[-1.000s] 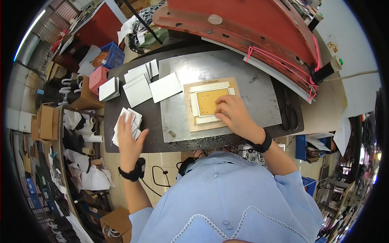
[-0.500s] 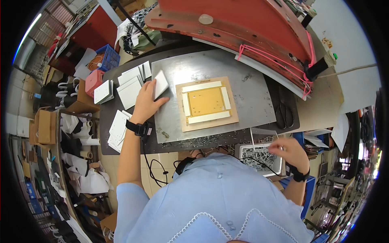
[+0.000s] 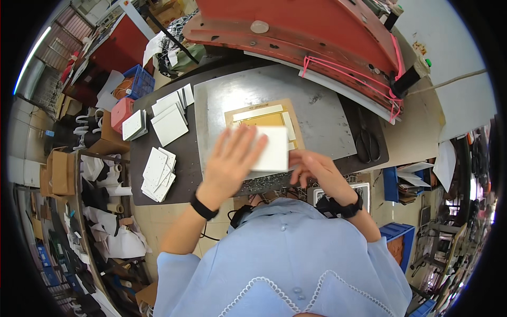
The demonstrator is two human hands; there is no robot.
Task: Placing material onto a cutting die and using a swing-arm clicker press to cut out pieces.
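My left hand (image 3: 229,166), slightly blurred, holds a white square card (image 3: 274,145) over the wooden jig (image 3: 293,124), its fingers across the card's left part. The card hides much of the jig's yellow plate (image 3: 266,119). My right hand (image 3: 325,174) is at the card's lower right corner, fingers loosely bent and apart, the foremost fingertips near or touching its edge. The jig lies on a steel plate (image 3: 330,127). Left of it are white cards in stacks (image 3: 169,121) and a loose pile of perforated white cards (image 3: 156,171).
A red machine frame (image 3: 296,29) with pink cord spans the back right. Black scissors (image 3: 367,145) lie at the right of the dark table (image 3: 145,195). A pink container (image 3: 121,117) and blue crate (image 3: 140,82) stand left. A white tray (image 3: 362,190) sits below the table edge.
My left hand has carried a white card from the left stacks rightward over the jig. My right hand, which dropped toward the tray, has come back up to the card's edge.
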